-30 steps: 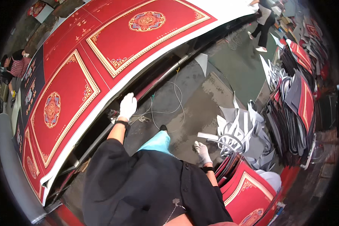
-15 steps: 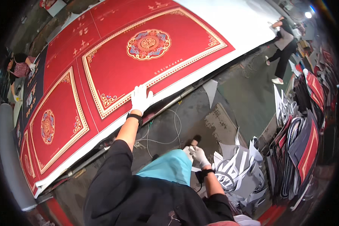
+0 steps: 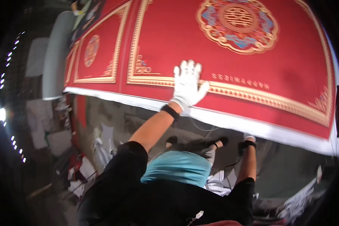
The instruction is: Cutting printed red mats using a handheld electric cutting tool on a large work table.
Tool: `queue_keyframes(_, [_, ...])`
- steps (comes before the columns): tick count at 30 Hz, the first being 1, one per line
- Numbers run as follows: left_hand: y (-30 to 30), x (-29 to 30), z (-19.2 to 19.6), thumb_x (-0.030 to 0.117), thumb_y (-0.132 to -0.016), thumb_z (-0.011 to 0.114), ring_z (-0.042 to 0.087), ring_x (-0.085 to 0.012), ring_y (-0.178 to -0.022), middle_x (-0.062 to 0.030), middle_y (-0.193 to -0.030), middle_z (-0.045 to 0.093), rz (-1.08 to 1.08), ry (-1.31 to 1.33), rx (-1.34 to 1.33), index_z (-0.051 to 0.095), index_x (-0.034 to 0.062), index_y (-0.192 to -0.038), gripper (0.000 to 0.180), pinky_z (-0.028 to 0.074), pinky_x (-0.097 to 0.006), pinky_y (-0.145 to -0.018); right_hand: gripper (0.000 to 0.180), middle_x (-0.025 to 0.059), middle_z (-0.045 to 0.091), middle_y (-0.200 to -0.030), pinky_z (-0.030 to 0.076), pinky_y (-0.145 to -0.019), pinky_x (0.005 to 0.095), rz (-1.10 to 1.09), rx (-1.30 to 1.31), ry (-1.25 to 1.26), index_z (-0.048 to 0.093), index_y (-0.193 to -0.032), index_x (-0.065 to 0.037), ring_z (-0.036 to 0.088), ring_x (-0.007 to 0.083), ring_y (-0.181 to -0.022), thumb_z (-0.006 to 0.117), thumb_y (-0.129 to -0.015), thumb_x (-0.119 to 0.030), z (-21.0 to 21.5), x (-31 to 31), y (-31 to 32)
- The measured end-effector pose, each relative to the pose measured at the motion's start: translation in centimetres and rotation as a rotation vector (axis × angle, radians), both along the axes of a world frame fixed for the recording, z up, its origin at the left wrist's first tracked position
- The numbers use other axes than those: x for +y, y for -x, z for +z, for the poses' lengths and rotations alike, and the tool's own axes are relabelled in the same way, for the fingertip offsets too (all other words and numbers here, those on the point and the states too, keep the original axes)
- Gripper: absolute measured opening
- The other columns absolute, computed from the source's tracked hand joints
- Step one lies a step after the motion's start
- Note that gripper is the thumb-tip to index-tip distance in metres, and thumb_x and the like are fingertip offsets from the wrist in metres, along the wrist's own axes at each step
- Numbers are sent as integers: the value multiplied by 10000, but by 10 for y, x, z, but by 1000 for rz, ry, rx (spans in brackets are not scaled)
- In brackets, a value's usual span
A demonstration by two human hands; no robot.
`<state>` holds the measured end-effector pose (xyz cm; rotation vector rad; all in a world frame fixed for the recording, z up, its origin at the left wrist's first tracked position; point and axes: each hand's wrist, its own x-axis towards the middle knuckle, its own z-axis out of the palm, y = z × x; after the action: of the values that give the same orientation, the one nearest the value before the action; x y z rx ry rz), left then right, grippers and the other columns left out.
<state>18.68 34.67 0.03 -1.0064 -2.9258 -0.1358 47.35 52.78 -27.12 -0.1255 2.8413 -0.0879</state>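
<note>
Big red printed sheet [image 3: 275, 64] fills the upper centre and upper right of the frame, w/ gold borders, a round blue-and-gold medallion [image 3: 237, 23] near the top, and a white margin [image 3: 229, 121] running along its lower edge. It lies flat on a wide surface; a 2nd red panel [image 3: 91, 56] w/ its own small medallion sits beside it at upper left. A grey roll [image 3: 53, 56] stands left of that panel.

Judged from how it drapes: the sheet looks thin, soft and floppy, prob. light per area but awkward because it's so broad. It would likely sag or crease if lifted at one spot; best hold seems along the white margin, both hands well apart.

Left hand [image 3: 187, 83], white-gloved, is spread flat, fingers splayed, pressing on the gold border just above the margin at frame centre. Right hand [image 3: 248, 137] is mostly hidden under the sheet's edge at centre right; can't tell if it's spread or gripping.

Floor [image 3: 113, 124] below holds scraps and a thin cable [image 3: 203, 128].
</note>
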Motion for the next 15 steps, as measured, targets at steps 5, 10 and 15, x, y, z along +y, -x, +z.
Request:
queue_keyframes(5, [8, -9, 7, 456, -803, 580, 242, -449, -1376, -261, -1434, 338, 63, 33, -70, 393, 36, -1387, 743, 128, -580, -1125, 231, 69, 643, -863, 524, -717, 355, 361, 204, -15, 581, -970, -72, 624, 241, -808, 469, -977, -273, -25, -105, 78])
queue_keyframes(10, [6, -4, 4, 419, -800, 608, 241, -451, -1375, -248, -1456, 309, 32, -3, -90, 378, 29, -1399, 751, 140, -592, -1119, 252, 68, 637, -859, 523, -717, 353, 590, 358, -188, 579, -980, -75, 620, 240, -798, 482, -966, -307, -48, -163, 86])
queue_keyframes(15, [7, -6, 8, 411, -790, 612, 242, -459, -1372, -254, -1457, 308, 46, 19, -110, 387, 25, -1393, 751, 142, -607, -1107, 278, 68, 631, -854, 522, -716, 352, 776, 512, -471, 577, -991, -78, 617, 238, -788, 495, -955, -341, -59, -182, 96])
